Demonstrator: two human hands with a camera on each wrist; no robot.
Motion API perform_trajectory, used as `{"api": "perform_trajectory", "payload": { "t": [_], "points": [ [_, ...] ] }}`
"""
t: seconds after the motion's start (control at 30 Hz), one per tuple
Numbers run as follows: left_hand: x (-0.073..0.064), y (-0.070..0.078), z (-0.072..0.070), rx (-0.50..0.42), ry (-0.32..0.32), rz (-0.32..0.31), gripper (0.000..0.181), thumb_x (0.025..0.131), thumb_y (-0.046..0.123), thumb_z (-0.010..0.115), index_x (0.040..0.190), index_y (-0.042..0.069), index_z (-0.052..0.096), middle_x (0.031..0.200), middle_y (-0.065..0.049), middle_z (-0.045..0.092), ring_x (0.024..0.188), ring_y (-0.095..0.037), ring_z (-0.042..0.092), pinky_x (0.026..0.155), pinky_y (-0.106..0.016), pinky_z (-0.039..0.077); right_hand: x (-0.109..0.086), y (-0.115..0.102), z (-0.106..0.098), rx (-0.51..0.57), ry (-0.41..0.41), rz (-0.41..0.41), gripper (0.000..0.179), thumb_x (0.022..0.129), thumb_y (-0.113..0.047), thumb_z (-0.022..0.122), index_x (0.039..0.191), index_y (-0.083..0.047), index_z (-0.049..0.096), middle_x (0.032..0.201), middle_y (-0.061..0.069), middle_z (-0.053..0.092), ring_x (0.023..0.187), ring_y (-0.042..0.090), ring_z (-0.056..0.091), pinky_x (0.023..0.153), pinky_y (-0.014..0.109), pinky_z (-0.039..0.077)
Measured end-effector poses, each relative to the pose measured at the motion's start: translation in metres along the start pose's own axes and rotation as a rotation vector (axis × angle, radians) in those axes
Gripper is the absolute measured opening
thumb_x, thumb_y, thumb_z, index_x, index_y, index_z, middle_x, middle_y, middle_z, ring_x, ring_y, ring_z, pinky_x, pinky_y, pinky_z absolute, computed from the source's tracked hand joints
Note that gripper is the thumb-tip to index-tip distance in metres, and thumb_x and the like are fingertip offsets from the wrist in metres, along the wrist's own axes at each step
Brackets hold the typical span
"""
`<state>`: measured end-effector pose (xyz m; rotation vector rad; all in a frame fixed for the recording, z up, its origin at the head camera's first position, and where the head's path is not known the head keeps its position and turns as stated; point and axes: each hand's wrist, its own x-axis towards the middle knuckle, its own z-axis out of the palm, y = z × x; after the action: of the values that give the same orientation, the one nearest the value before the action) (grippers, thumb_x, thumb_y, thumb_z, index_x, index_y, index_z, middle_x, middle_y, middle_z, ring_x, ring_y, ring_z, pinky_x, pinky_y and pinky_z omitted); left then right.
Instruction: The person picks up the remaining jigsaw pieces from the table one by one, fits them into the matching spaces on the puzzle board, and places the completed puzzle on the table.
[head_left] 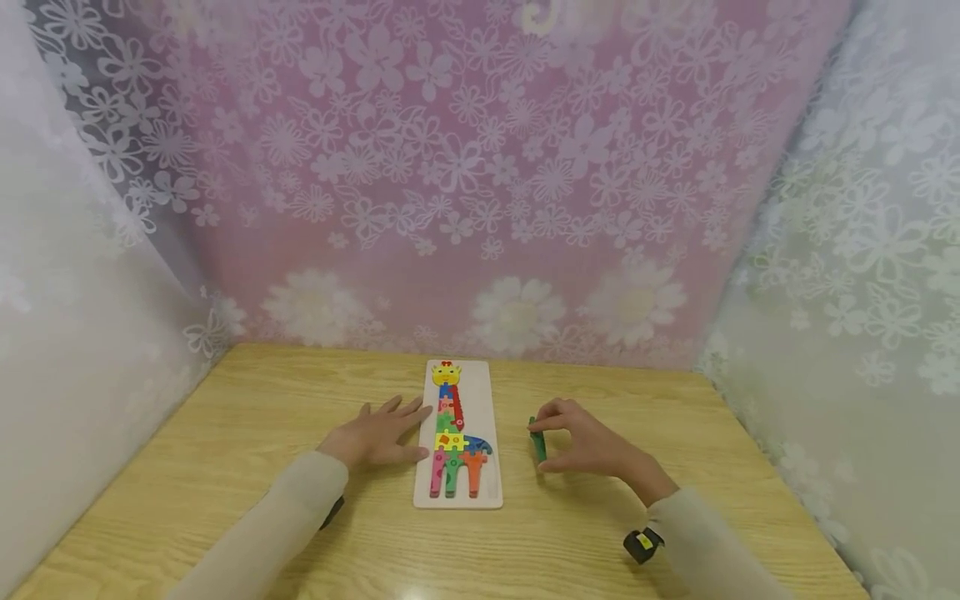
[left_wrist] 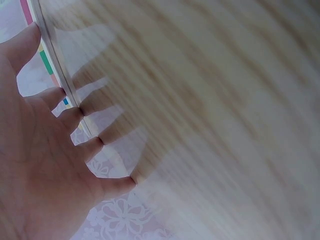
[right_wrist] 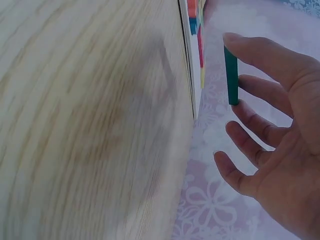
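A giraffe jigsaw board [head_left: 422, 492] lies on the table, filled with bright pieces from the yellow head [head_left: 446, 375] down to the orange leg [head_left: 475, 467]. At the board's lower right a pale leg-shaped recess [head_left: 492, 481] shows. My left hand [head_left: 378, 435] is spread flat with straight fingers, its thumb and fingertips right at the board's left edge. To the right of the board, my right hand [head_left: 592, 442] pinches a green puzzle piece [head_left: 537, 442] between thumb and fingers. In the right wrist view that green piece [right_wrist: 231, 77] appears edge-on above the table, the other fingers loosely bent.
The wooden table [head_left: 262, 417] has light grain. Floral cloth hangs behind it as a pink curtain [head_left: 465, 208], with paler cloth [head_left: 862, 333] along both sides. A black wrist device [head_left: 642, 545] sits at the right sleeve.
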<state>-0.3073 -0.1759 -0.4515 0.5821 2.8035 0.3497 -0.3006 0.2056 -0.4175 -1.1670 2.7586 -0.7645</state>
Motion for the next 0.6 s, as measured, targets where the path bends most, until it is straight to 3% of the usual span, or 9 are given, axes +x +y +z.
{"api": "perform_trajectory", "payload": {
  "t": [0.6],
  "points": [
    [-0.004, 0.002, -0.001, -0.013, -0.001, 0.003, 0.084, 0.097, 0.072, 0.05, 0.166, 0.032, 0.022, 0.175, 0.003, 0.017, 0.162, -0.038, 0.011, 0.123, -0.076, 0.007, 0.014, -0.017, 0.014, -0.044, -0.021, -0.061, 0.054, 0.083, -0.027, 0.088, 0.129, -0.004, 0.072, 0.126, 0.011, 0.06, 0.116, 0.028, 0.053, 0.095, 0.045, 0.051]
  ]
}}
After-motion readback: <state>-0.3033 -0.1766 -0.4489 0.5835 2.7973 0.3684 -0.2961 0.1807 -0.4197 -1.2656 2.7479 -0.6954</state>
